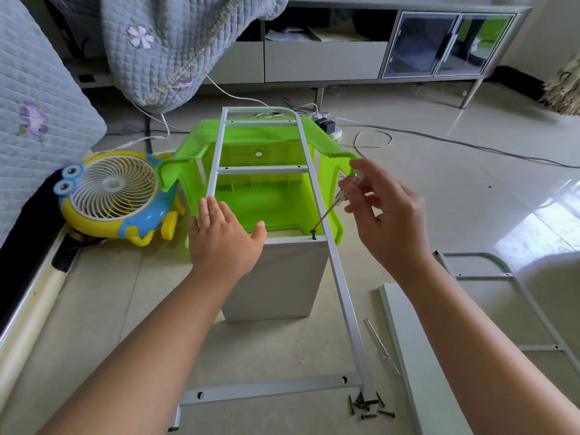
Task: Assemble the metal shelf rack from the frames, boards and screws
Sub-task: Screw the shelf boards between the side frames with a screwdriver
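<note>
A grey metal ladder frame [342,287] lies tilted, its far end resting on an overturned green plastic stool [270,196]. A white shelf board [282,277] stands on edge under the frame's middle crossbar. My left hand [224,237] rests flat with straight fingers on the board's top edge and the frame's left rail. My right hand [386,211] pinches a clear-handled screwdriver [340,196], whose tip sits on a black screw [313,233] in the crossbar's right hole. Several loose black screws [365,406] lie on the floor by the frame's near corner.
A second frame [508,277] and another white board [417,356] lie on the floor at the right, with a second screwdriver [381,346] beside them. A yellow-and-blue fan [116,193] sits left, by a quilted bed. Cables and a power strip [326,117] lie behind the stool.
</note>
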A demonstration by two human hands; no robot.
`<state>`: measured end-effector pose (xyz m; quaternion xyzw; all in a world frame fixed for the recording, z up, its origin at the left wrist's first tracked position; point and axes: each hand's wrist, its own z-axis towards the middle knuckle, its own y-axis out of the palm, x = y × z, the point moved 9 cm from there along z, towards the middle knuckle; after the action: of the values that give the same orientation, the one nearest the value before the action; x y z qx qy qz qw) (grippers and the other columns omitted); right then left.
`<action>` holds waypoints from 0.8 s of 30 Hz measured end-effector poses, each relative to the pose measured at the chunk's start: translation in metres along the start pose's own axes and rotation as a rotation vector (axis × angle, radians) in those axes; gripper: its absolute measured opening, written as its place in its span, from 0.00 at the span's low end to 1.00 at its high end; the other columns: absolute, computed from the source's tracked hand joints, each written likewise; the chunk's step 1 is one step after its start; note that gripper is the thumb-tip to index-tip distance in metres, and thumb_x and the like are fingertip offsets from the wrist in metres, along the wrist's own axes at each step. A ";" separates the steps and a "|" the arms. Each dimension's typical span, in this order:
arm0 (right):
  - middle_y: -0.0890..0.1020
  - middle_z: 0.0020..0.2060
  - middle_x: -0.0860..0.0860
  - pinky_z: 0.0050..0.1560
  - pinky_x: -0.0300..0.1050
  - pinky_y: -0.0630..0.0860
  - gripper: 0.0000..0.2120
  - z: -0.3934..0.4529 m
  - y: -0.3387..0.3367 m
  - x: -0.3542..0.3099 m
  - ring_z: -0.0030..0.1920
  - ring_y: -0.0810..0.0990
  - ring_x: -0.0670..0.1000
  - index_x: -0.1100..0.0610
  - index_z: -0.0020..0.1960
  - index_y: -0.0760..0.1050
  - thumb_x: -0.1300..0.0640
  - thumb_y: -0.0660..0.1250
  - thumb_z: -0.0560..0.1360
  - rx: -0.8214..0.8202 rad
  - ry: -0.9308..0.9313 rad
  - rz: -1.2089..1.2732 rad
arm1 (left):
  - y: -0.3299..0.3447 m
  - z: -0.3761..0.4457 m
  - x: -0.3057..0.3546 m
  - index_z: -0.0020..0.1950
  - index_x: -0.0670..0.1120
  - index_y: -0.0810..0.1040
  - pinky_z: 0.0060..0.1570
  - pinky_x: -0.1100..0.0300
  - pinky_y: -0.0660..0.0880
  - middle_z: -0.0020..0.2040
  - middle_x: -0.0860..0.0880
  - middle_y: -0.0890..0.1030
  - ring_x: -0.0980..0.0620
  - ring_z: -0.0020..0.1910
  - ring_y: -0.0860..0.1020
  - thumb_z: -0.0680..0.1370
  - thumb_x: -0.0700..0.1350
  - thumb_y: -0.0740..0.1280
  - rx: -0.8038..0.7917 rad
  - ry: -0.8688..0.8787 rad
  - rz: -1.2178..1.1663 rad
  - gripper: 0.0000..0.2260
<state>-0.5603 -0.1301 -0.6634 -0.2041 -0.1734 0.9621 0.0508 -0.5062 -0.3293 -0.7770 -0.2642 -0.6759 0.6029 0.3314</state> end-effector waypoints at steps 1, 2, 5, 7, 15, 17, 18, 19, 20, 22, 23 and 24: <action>0.82 0.37 0.60 0.32 0.48 0.79 0.10 0.001 0.001 -0.001 0.31 0.80 0.56 0.66 0.54 0.73 0.65 0.61 0.74 -0.009 -0.012 -0.008 | 0.001 0.000 0.000 0.75 0.36 0.48 0.73 0.51 0.46 0.77 0.40 0.48 0.45 0.76 0.44 0.79 0.59 0.50 -0.006 0.003 0.004 0.34; 0.82 0.37 0.60 0.32 0.47 0.79 0.11 0.001 0.001 -0.002 0.31 0.81 0.56 0.67 0.54 0.74 0.65 0.61 0.73 -0.017 -0.020 -0.015 | 0.001 -0.001 0.000 0.75 0.36 0.48 0.73 0.51 0.45 0.77 0.39 0.48 0.45 0.76 0.44 0.79 0.59 0.50 -0.012 0.004 0.007 0.34; 0.82 0.36 0.60 0.33 0.44 0.78 0.12 0.000 0.002 -0.004 0.30 0.81 0.56 0.72 0.53 0.75 0.66 0.61 0.73 -0.026 -0.030 -0.035 | 0.002 0.000 0.000 0.75 0.36 0.48 0.73 0.51 0.45 0.76 0.39 0.48 0.45 0.76 0.45 0.79 0.59 0.50 -0.013 0.010 0.013 0.34; 0.82 0.37 0.60 0.34 0.42 0.78 0.12 -0.001 0.002 -0.004 0.30 0.80 0.54 0.72 0.52 0.75 0.66 0.61 0.73 -0.018 -0.032 -0.038 | 0.002 -0.001 0.001 0.75 0.36 0.49 0.73 0.52 0.45 0.76 0.39 0.48 0.45 0.76 0.45 0.80 0.59 0.50 -0.016 0.012 0.016 0.34; 0.81 0.36 0.60 0.30 0.51 0.79 0.11 0.005 0.003 -0.006 0.30 0.80 0.58 0.62 0.56 0.71 0.64 0.60 0.74 -0.050 -0.038 -0.044 | 0.003 0.000 0.001 0.75 0.35 0.47 0.73 0.51 0.44 0.76 0.39 0.47 0.45 0.76 0.44 0.80 0.59 0.48 -0.024 0.025 0.034 0.34; 0.81 0.35 0.60 0.28 0.53 0.78 0.12 0.007 0.006 -0.007 0.29 0.79 0.59 0.68 0.54 0.75 0.64 0.60 0.74 -0.071 -0.036 -0.091 | 0.003 0.000 0.001 0.75 0.36 0.47 0.73 0.52 0.44 0.76 0.39 0.46 0.45 0.76 0.44 0.79 0.60 0.47 -0.036 0.028 0.038 0.34; 0.81 0.34 0.60 0.27 0.53 0.78 0.12 0.009 0.008 -0.008 0.29 0.79 0.59 0.70 0.53 0.76 0.64 0.60 0.74 -0.087 -0.035 -0.113 | 0.004 0.000 0.001 0.75 0.36 0.47 0.73 0.52 0.44 0.76 0.39 0.46 0.45 0.76 0.44 0.79 0.61 0.46 -0.045 0.030 0.039 0.35; 0.80 0.34 0.60 0.27 0.53 0.78 0.12 0.010 0.010 -0.009 0.29 0.79 0.59 0.70 0.52 0.77 0.63 0.60 0.74 -0.105 -0.032 -0.129 | 0.004 0.000 0.002 0.75 0.36 0.46 0.73 0.52 0.44 0.76 0.39 0.46 0.45 0.76 0.43 0.79 0.61 0.46 -0.052 0.031 0.039 0.35; 0.80 0.33 0.59 0.27 0.53 0.78 0.12 0.011 0.012 -0.010 0.29 0.79 0.60 0.69 0.51 0.77 0.62 0.60 0.73 -0.123 -0.020 -0.139 | 0.004 0.000 0.002 0.75 0.36 0.46 0.73 0.52 0.43 0.76 0.39 0.46 0.45 0.76 0.43 0.79 0.61 0.46 -0.055 0.032 0.040 0.35; 0.80 0.32 0.59 0.28 0.54 0.78 0.11 0.015 0.014 -0.007 0.29 0.78 0.61 0.68 0.50 0.77 0.61 0.62 0.73 -0.156 0.038 -0.149 | 0.003 -0.001 0.002 0.75 0.36 0.46 0.73 0.53 0.44 0.76 0.39 0.46 0.45 0.76 0.43 0.79 0.61 0.46 -0.054 0.030 0.041 0.35; 0.80 0.33 0.59 0.29 0.55 0.78 0.11 0.017 0.015 -0.005 0.30 0.78 0.61 0.67 0.49 0.77 0.60 0.63 0.72 -0.168 0.071 -0.152 | 0.003 -0.001 0.002 0.75 0.36 0.46 0.73 0.53 0.44 0.76 0.39 0.46 0.45 0.76 0.44 0.79 0.61 0.46 -0.053 0.029 0.040 0.35; 0.80 0.33 0.59 0.31 0.55 0.78 0.10 0.018 0.014 -0.004 0.30 0.79 0.61 0.66 0.48 0.77 0.60 0.65 0.71 -0.172 0.093 -0.160 | 0.003 -0.001 0.002 0.75 0.36 0.46 0.73 0.53 0.44 0.76 0.39 0.46 0.45 0.76 0.44 0.79 0.60 0.47 -0.054 0.027 0.038 0.35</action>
<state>-0.5649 -0.1496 -0.6513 -0.2377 -0.2685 0.9260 0.1177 -0.5071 -0.3270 -0.7801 -0.2939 -0.6822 0.5871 0.3219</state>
